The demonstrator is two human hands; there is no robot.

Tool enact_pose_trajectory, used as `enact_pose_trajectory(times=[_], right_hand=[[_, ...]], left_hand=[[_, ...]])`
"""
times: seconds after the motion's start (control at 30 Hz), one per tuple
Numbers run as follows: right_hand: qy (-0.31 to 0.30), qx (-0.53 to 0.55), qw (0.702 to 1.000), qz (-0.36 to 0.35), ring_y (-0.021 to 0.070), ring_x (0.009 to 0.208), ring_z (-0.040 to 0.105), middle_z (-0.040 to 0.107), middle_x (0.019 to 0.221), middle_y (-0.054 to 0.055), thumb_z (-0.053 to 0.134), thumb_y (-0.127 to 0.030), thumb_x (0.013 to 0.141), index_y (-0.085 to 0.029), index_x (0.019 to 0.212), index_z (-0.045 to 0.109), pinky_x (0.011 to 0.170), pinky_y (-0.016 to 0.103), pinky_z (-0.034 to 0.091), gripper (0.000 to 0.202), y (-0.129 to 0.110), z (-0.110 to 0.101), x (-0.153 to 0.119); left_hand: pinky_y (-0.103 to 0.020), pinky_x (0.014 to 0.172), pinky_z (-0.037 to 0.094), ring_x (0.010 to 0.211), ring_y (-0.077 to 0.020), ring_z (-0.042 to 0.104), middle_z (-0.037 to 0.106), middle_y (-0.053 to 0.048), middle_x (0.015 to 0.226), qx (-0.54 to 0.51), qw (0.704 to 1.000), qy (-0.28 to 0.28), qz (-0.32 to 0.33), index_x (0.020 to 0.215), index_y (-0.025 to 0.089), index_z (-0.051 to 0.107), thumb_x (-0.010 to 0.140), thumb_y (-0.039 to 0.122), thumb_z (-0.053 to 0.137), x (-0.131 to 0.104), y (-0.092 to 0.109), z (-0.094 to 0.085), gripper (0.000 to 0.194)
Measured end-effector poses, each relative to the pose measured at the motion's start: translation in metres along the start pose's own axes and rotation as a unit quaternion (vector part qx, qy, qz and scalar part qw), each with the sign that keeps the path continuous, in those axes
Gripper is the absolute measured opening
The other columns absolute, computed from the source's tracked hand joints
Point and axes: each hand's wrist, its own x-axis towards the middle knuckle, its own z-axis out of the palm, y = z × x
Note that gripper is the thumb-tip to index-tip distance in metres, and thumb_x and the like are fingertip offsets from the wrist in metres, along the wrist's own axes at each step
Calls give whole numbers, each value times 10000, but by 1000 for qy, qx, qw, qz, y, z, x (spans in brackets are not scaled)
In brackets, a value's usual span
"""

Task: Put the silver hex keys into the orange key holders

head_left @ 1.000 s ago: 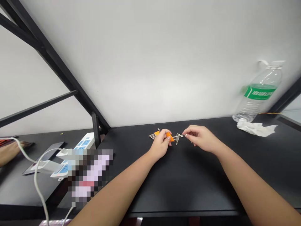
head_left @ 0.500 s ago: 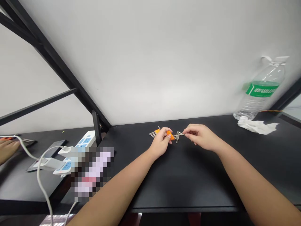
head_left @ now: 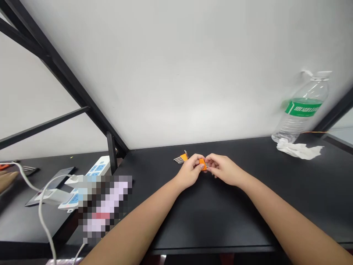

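Note:
My left hand is closed around an orange hex key holder, held just above the black table. My right hand is close against the holder's right side, its thumb and fingers pinched on a hex key. Only a small bit of that key's metal shows; the fingers hide most of it. Behind my left hand, a second orange holder filled with several hex keys lies on the table.
A large plastic bottle with crumpled tissue before it stands at the right by the wall. Left are a power strip with cables, a blurred-out pale object, a dark flat device and another person's hand.
My right hand has moved left, bringing the hex key up to the orange holder. The loose keys seen between my hands before are now hidden. The view has shifted slightly.

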Motion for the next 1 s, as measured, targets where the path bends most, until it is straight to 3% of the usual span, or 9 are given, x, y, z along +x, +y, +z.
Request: enact_pose_trajectory(times=[0.17,0.3,0.43,0.53,0.7,0.77,0.87,1.0], right_hand=[[23,-57,998,-21,147,754,609,676,915,14,585,-229,878,-225,960,638,684,280,484,97,2,1,2],[-9,-101,995,-21,158,743,605,673,851,14,559,-295,921,-226,826,689,687,289,458,176,2,-4,1],[-12,-73,997,-5,153,700,630,681,802,13,535,-301,938,-218,801,703,694,286,478,232,2,-3,0],[-7,-43,999,13,145,665,641,689,820,12,558,-313,924,-214,836,717,684,281,499,207,4,0,1],[-3,19,998,60,156,652,644,695,811,9,574,-397,924,-223,970,718,625,278,505,230,12,0,3],[31,-29,997,67,165,686,648,699,830,17,540,-414,947,-227,974,721,665,292,505,262,18,-3,5],[81,-193,975,70,188,806,646,691,916,45,544,-312,934,-233,978,752,764,315,485,226,29,-10,8],[51,-288,952,87,203,941,638,648,1070,67,574,-253,910,-280,1157,742,806,301,470,299,39,-13,10]], left_hand=[[-336,786,526,760,-160,664,671,-37,862,-23,1000,19,-9,1073,170,541,910,428,651,0,1,0,324],[-325,763,521,716,-152,666,672,-23,819,-44,999,16,-11,1082,167,529,905,452,658,0,-1,0,360],[-301,707,512,678,-137,650,677,-19,820,-16,999,19,-28,1088,171,540,896,475,662,2,-2,-2,379],[-276,635,494,626,-121,614,678,-27,787,6,997,15,-71,975,157,582,856,469,706,4,-1,-5,356],[-275,676,511,717,-136,632,678,-34,795,-16,997,17,-69,848,150,606,760,376,799,5,0,-9,310],[-277,688,514,717,-132,634,677,-25,801,-9,997,39,-66,846,157,608,757,344,794,4,1,-9,278],[-260,678,501,670,-114,627,684,-10,784,12,993,82,-79,848,166,590,767,283,766,4,2,-9,226],[-249,673,503,645,-105,620,693,-11,776,2,989,122,-87,882,162,612,762,230,742,6,1,-9,190]])
